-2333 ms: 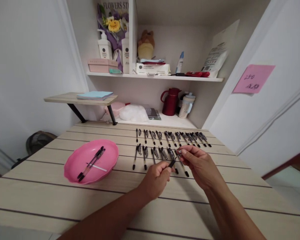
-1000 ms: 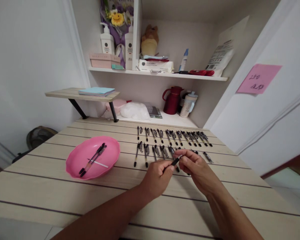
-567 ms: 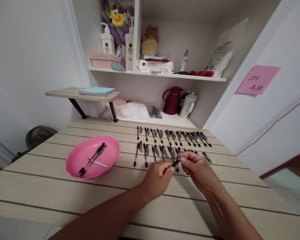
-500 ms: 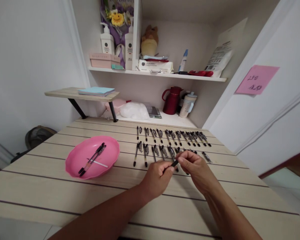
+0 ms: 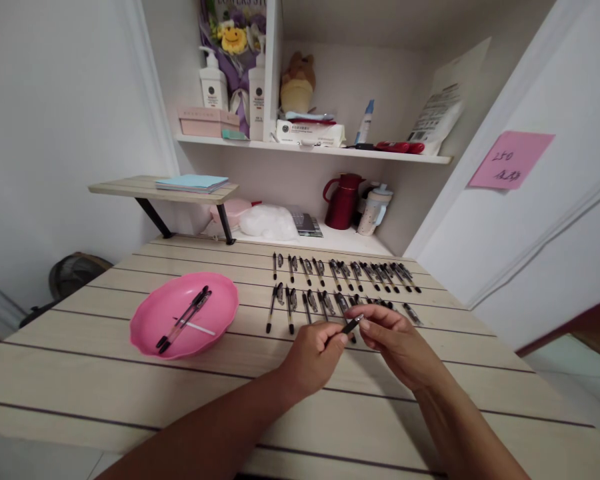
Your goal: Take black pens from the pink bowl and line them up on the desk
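Note:
My left hand (image 5: pixel 316 355) is closed around a black pen (image 5: pixel 351 325), whose front end points up and to the right. My right hand (image 5: pixel 393 337) pinches at the pen's small silvery tip (image 5: pixel 361 318), thumb below and fingers curled over it. Behind my hands, two rows of black pens lie on the table, each pen with a clear-and-black cap beside it. One is the uncapped pen (image 5: pixel 271 310) at the left end of the near row. My right hand hides part of that row.
A pink bowl (image 5: pixel 143 313) on the left holds two capped pens (image 5: pixel 185 320) and a thin white stick (image 5: pixel 200 329). A small raised shelf (image 5: pixel 130 189) stands at the back left. A red jug (image 5: pixel 343 203) and a pale cup (image 5: pixel 375 210) stand behind the table.
The right fingers have shifted slightly right along the pen, so its silvery front end now shows. My left hand stays in place.

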